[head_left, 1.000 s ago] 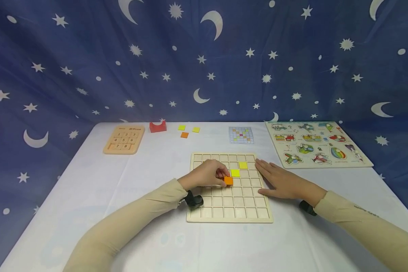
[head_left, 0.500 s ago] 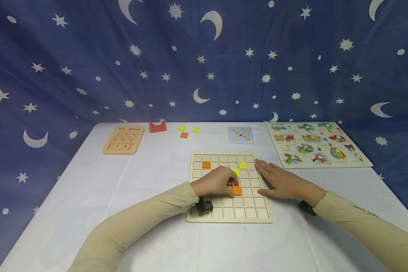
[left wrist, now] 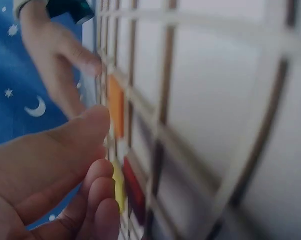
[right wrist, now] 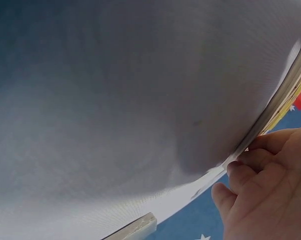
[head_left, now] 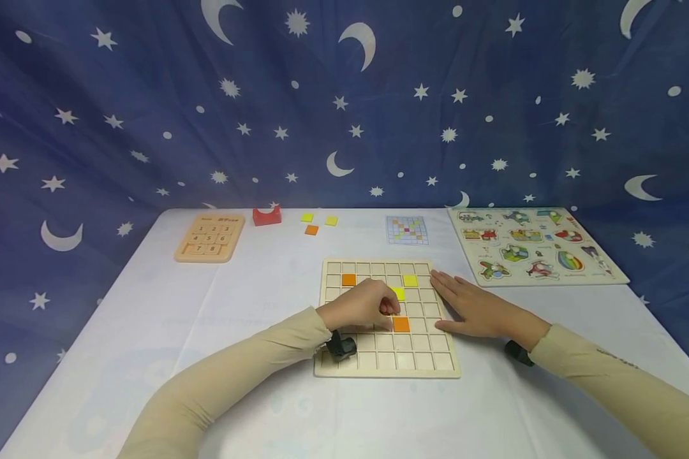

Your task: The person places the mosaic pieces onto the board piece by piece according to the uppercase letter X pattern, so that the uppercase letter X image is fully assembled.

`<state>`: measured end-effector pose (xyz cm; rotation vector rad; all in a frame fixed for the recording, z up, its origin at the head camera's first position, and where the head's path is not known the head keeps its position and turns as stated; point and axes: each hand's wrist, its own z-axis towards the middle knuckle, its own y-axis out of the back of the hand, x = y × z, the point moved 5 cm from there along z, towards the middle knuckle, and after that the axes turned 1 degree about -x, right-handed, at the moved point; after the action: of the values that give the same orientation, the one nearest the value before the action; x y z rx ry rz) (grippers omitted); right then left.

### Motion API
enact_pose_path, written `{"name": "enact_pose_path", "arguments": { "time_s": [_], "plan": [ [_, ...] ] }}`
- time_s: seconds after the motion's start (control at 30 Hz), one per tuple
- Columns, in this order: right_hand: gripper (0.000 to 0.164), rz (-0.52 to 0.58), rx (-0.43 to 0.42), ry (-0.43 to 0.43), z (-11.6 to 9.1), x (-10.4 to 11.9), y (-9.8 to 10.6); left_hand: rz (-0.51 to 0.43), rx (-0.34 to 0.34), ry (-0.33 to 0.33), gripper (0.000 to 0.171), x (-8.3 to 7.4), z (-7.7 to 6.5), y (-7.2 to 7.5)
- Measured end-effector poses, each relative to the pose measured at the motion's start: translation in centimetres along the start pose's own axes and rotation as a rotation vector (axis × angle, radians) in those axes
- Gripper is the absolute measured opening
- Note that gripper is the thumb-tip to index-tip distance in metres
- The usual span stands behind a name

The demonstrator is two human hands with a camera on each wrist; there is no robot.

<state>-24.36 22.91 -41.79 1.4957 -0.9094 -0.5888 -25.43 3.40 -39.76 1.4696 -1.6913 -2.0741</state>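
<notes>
A pale wooden grid board (head_left: 387,368) lies on the white table. My left hand (head_left: 363,305) hovers over its middle, thumb and fingers loosely bent around nothing. Close beside the thumb, an orange tile (head_left: 400,325) lies flat in a cell. In the left wrist view a red tile (left wrist: 134,190) sits near the fingertips, with a yellow tile (left wrist: 119,187) partly hidden behind it. Toward the upper right of the board is another yellow tile (head_left: 410,281); toward the upper left, another orange one. My right hand (head_left: 476,309) rests with straight fingers along the board's right edge.
Several loose items lie at the back: two yellow tiles and an orange tile (head_left: 311,230), a red notched block (head_left: 266,217) and a printed pattern card (head_left: 407,230). A wooden number puzzle (head_left: 209,238) stands left, a picture puzzle board (head_left: 536,245) right.
My left hand carried the orange tile right and toward me, set it in a cell and let go, then drew slightly left. An orange tile at upper left came into view. The right hand stayed put.
</notes>
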Motion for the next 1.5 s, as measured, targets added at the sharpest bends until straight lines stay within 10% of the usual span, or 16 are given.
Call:
{"name": "enact_pose_path", "arguments": {
  "time_s": [0.63, 1.0, 1.5],
  "plan": [
    [0.091, 0.006, 0.01, 0.004, -0.2, 0.2, 0.0, -0.01, -0.357, 0.108, 0.035, 10.3, 1.2, 11.4],
    [0.09, 0.005, 0.011, 0.006, -0.2, 0.2, 0.1, -0.045, -0.392, 0.294, 0.036, 17.5, 0.9, 13.0],
    [0.09, 0.008, 0.015, 0.007, -0.1, 0.2, 0.1, -0.059, -0.361, 0.4, 0.038, 19.7, 0.9, 13.3]
  ]
}}
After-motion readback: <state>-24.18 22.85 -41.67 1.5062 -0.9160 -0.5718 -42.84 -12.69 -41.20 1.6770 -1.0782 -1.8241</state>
